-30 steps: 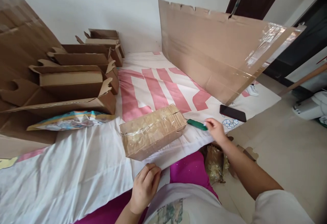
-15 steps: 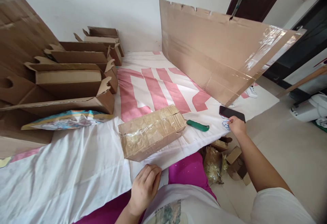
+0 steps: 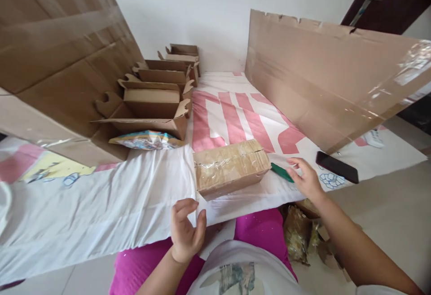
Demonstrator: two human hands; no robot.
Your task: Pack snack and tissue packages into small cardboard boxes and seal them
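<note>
A small cardboard box (image 3: 232, 167), its top covered with clear and brown tape, lies shut on the white-and-pink cloth in front of me. My left hand (image 3: 187, 230) hovers near the table's front edge, just below the box's left end, fingers curved apart and holding nothing. To the right of the box, my right hand (image 3: 305, 178) is at the end of a green box cutter (image 3: 282, 172), with thumb and fingers spread. Whether its thumb touches the cutter I cannot tell. A dark phone (image 3: 337, 167) lies flat to the right of that hand.
Several open cardboard boxes (image 3: 148, 112) stand in a row on the left, beside a large carton (image 3: 74, 75). A colourful plastic packet (image 3: 147, 140) leans by the nearest one. A tall cardboard sheet (image 3: 323, 79) stands at the right. Torn cardboard scraps (image 3: 298, 234) lie on the floor.
My right hand has left the phone and moved left to the green cutter, its fingers opening. My left hand has lifted and uncurled. The view has turned left.
</note>
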